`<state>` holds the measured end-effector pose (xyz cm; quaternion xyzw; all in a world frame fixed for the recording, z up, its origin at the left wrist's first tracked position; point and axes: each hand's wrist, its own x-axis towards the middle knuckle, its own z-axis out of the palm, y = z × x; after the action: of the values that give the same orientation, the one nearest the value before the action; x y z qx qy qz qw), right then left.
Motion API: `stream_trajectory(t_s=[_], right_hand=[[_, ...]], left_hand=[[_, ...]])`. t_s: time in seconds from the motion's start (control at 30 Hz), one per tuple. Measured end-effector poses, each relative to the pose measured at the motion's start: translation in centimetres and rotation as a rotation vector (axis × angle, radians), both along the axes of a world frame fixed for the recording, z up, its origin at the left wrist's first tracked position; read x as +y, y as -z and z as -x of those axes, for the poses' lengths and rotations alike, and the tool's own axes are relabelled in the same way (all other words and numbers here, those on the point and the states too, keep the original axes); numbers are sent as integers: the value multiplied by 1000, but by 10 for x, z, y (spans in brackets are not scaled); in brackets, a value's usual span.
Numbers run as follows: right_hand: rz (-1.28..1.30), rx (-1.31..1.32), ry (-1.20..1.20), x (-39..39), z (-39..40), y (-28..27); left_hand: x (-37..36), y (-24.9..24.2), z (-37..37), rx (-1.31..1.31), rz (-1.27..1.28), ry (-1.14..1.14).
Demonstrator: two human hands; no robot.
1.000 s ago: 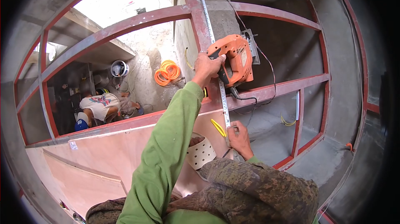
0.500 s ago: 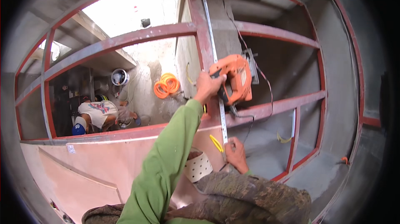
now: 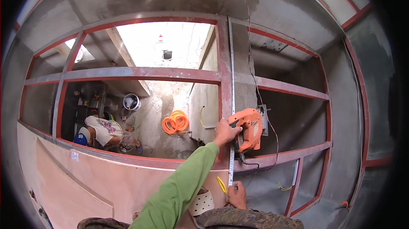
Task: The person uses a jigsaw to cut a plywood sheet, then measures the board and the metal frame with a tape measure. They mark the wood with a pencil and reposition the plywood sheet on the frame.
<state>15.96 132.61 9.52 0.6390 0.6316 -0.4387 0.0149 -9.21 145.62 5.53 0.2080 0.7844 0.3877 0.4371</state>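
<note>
A long white measuring tape [image 3: 231,58] runs lengthwise along the red metal frame and concrete. My left hand [image 3: 226,132], in a green sleeve, is closed at the tape, fingertips against the black-and-orange jigsaw [image 3: 250,130]; the exact grip is partly hidden. The jigsaw lies on its side at the tape's right, its metal base facing right. Down at the tape's near end, my right hand [image 3: 237,196] pinches it between thumb and curled fingers. A slim yellow item [image 3: 221,184] lies just left of that hand.
The red frame [image 3: 170,74] has large openings with a drop below. Down there a person [image 3: 104,130] bends near a white bucket [image 3: 131,101] and a coiled orange hose [image 3: 175,121]. Pinkish board [image 3: 140,182] supports my white perforated clog [image 3: 201,203]. A thin cable [image 3: 251,46] trails past the jigsaw.
The view has tilted upward, so the scene sits lower and more wall shows at the top. Both hands, the tape and the jigsaw keep nearly the same places on the frame.
</note>
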Motion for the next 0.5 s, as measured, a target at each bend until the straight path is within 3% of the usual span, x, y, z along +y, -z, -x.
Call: stream_trajectory(t_s=[0.2,0.3,0.37,0.43,0.5], right_hand=[[-82,4,-67,-2,0,-3],[-76,78,9,-3,-1,-3],[-230,76,-117,3,-12,13],[-194,44,-94,11,-12,6],[-178,38,-67,13,-17,6]], left_hand=[[-1,-16,3,-2,13,50],[-3,-20,-1,33,-68,23],[-5,-25,0,22,-127,-6],[6,14,-4,46,-192,-7],[1,-8,2,19,-250,8]])
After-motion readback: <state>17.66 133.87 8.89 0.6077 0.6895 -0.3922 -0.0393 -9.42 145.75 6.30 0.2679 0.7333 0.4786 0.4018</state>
